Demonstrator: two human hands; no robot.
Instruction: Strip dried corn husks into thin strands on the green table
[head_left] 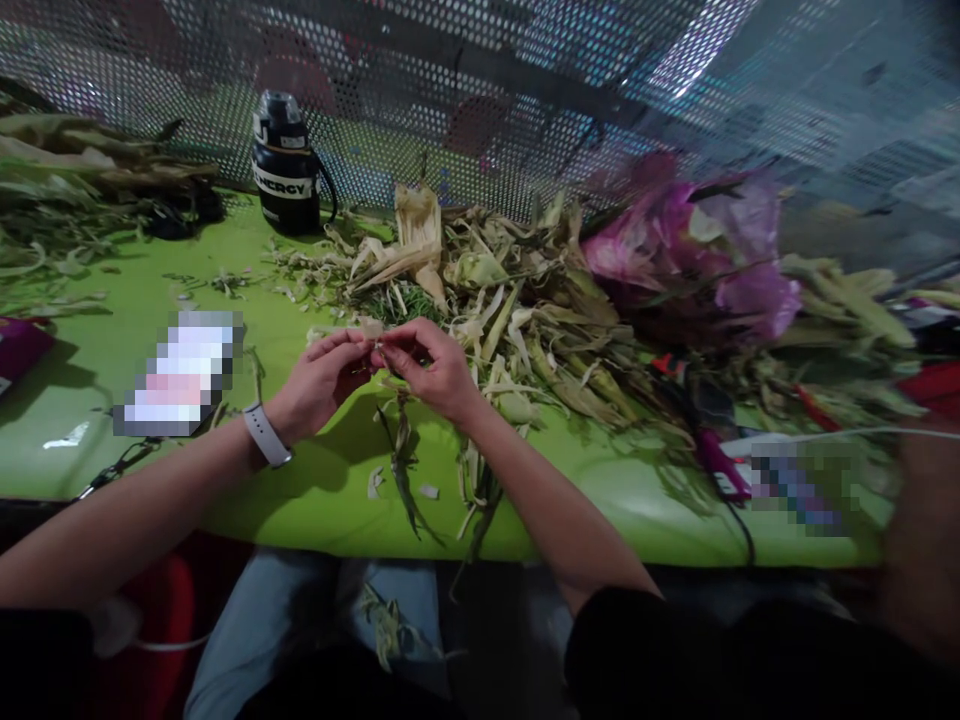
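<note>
A: What's closest to the person?

B: Blue jeans [244, 640], with a few limp green shreds [390, 630] on the lap. Just beyond is the edge of the green worktop [300, 520].

A: Anything lying near that edge?

B: Thin husk strips [403, 465] in front of the hands, some reaching over the edge. To the left is a phone-shaped object [184, 370], its face pixelated.

A: And the hands?

B: They meet above the worktop. The left hand [319, 388], with a pale wristband [266, 437] on its wrist, has its grip pinched at a small pale piece [376, 343]. The right hand [439, 375] pinches at the same spot, thumb and forefinger together. The piece is too small to identify; it's between the two sets of fingertips.

A: What's past them?

B: A loose heap of corn husks [555, 335], some green, some dry and tan. A crumpled pink plastic bag [757, 290] sits at its right. Over on the far right is another person's forearm [926, 500].

A: Farthest back?

B: A dark bottle [289, 195] with "NERGY" readable stands upright, left of the heap, near a perforated panel [487, 110].
</note>
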